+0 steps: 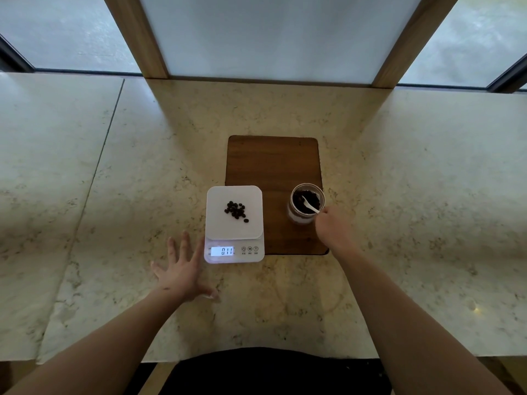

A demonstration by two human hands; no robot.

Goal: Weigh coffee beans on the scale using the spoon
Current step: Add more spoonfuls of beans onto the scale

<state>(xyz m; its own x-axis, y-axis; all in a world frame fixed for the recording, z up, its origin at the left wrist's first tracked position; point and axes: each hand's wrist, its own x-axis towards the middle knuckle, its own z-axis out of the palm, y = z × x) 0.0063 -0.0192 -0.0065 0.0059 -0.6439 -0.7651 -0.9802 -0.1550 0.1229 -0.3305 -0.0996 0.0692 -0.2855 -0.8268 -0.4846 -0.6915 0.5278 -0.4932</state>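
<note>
Nearest us, the marble tabletop (285,303) ends at its front edge just above our dark-clothed lap, and a broad bare stretch runs between our two forearms. Our left hand (182,269) lies flat on the stone with fingers spread wide, holding nothing, its fingertips just beside the left edge of the white digital scale (233,223). The scale's lit display (222,251) reads 011, and a small pile of coffee beans (236,210) sits near the middle of its platform, well inside the edges. The scale's right part overlaps the near left corner of a wooden board (273,161). Our right hand (332,223) is closed on the handle of a white plastic spoon (309,205), whose bowl is down among the beans in a glass jar (306,203) standing on the board's right edge. Beyond, the far half of the board is bare, and open tabletop spreads to both sides, up to a wood-framed white panel (271,35).
</note>
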